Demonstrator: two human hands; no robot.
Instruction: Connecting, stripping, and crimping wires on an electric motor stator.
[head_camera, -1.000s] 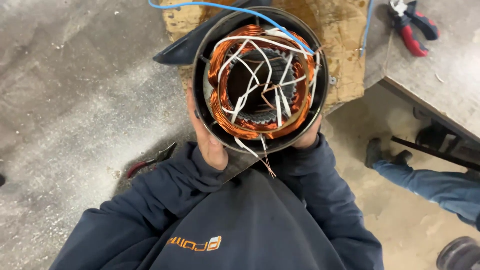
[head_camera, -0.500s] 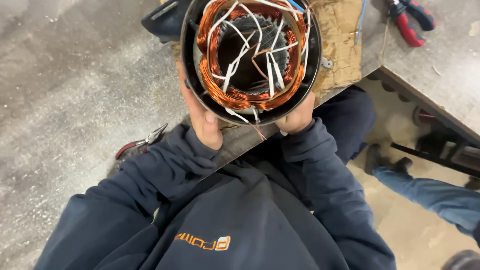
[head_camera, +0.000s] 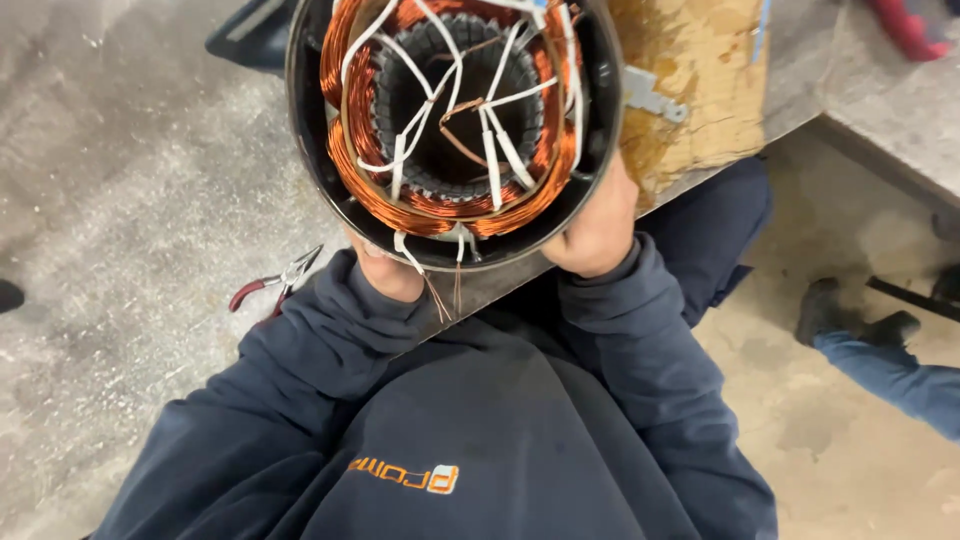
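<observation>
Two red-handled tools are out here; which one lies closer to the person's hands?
The small red-handled pliers on the grey bench beside the left sleeve; the other red tool lies top right.

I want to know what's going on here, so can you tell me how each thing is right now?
Motor shell: upright, open end up, held at its near edge.
Copper coils: wound inside the shell, white sleeves crossing them.
Loose wire ends: hanging over the near rim.
Left hand: gripping the shell, partly hidden.
Right hand: gripping the shell.
Pliers: lying untouched on the bench, jaws shut.
</observation>
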